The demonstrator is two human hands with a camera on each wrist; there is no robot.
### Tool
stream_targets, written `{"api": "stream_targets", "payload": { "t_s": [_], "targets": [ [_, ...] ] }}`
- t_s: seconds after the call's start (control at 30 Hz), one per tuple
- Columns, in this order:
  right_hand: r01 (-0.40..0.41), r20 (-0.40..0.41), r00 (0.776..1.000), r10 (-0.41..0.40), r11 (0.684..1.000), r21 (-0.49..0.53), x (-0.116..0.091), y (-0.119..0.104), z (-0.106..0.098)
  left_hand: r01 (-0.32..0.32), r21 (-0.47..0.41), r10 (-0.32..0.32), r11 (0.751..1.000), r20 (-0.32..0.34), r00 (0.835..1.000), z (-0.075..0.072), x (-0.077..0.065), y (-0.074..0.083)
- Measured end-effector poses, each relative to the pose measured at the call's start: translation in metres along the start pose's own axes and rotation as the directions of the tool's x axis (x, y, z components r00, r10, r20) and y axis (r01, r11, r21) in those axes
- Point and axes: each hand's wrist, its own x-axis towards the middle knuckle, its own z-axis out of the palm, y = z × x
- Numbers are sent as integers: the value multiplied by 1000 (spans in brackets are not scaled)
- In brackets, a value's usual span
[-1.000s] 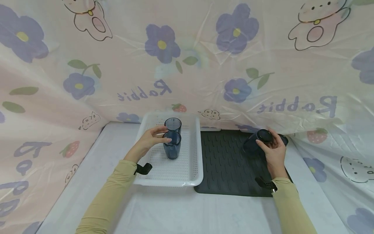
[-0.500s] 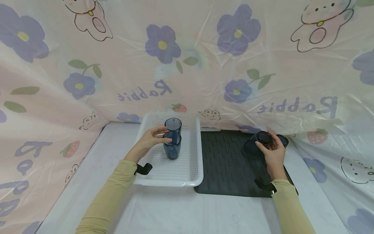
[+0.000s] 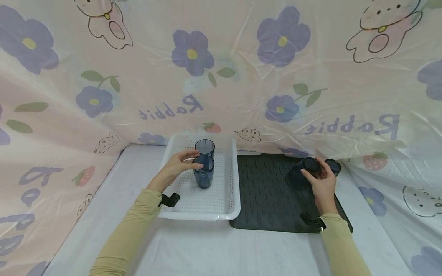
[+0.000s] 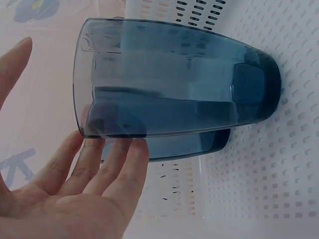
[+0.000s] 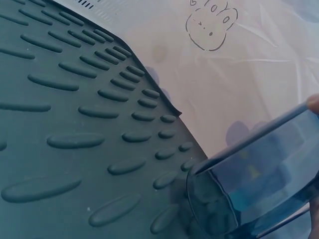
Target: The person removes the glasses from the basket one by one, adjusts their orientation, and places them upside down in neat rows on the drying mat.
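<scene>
Two blue tinted glasses stand upright, one behind the other, in a white perforated basket. My left hand is at the front glass, its fingers stretched along the side near the rim. In the left wrist view the thumb stands apart from the glass. The rear glass is partly hidden. Over the dark ridged mat, my right hand grips another blue glass near its base. That glass is tilted, base up, its rim close to the mat.
One more dark blue glass stands just beyond my right hand at the mat's far right corner. The basket sits against the mat's left edge. A printed curtain hangs around the back and sides of the white table.
My right hand and its glass have shifted slightly toward me and left, showing more of the glass at the far corner. The left hand has stayed in place.
</scene>
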Motion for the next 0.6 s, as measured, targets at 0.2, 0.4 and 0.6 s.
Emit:
{"api": "stream_targets", "payload": {
  "t_s": [0.2,0.4,0.6],
  "targets": [
    [7,12,1000,-7,1000,5,-1,3,-1,-2,14,2,1000,-8,1000,0,3,-5],
    [17,20,1000,-18,1000,23,-3,6,-1,-25,34,26,999,-32,999,-6,17,-27],
    [23,28,999,-23,1000,14,-3,8,-2,-24,41,26,999,-38,999,-6,17,-29]
  ]
}}
